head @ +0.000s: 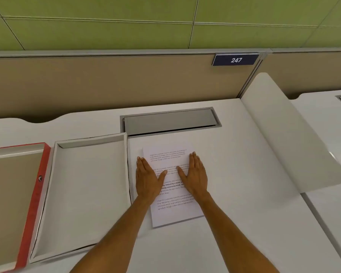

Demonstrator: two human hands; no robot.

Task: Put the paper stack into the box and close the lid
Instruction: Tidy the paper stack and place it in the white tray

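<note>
A white paper stack with printed text lies flat on the white desk, just right of an open white box. The box is shallow and holds nothing. Its red-edged lid lies upside down at the far left, touching the box. My left hand rests flat on the stack's left edge, fingers together and pointing away. My right hand lies flat on the right part of the top sheet. Neither hand grips anything.
A grey cable flap is set into the desk behind the paper. A white curved divider stands to the right. A beige partition with a "247" plate runs along the back.
</note>
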